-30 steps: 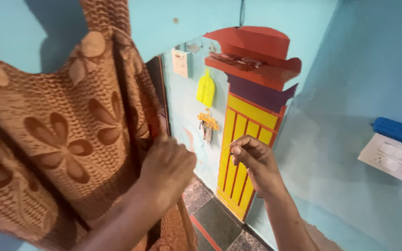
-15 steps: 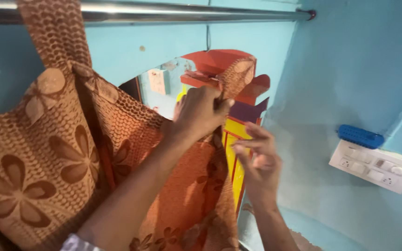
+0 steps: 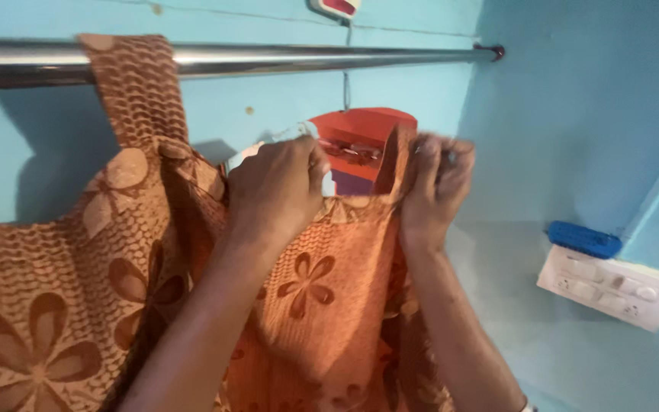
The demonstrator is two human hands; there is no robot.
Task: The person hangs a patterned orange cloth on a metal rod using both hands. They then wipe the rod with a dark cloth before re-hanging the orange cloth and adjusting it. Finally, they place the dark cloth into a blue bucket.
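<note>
Below the steel rod (image 3: 284, 61), from the head camera, I see both of the person's hands raised to the top edge of an orange-brown curtain (image 3: 306, 305) with a flower pattern. My reading of the left hand (image 3: 276, 191) is that it is clenched on the curtain's upper hem, knuckles toward me, with the fabric bunched under the fingers. The right hand (image 3: 436, 187) is pinched shut on a narrow fabric tab (image 3: 402, 164) that stands up from the same hem, just beside the left hand; the two hands are near each other with a short span of hem stretched between them. Whether anything small is also held in the right fingers I cannot tell. Further left, another curtain loop (image 3: 135, 88) is already threaded over the rod, and the rest of the cloth hangs down from it in folds across the lower left of the view. Behind the hands, a red arched piece (image 3: 364, 126) of a painted doorway shows above the hem. Turquoise wall (image 3: 573, 114) fills the right side, where a white switch panel (image 3: 612, 284) is mounted with a blue brush-like object (image 3: 583, 239) lying on its top edge, well apart from both hands.
</note>
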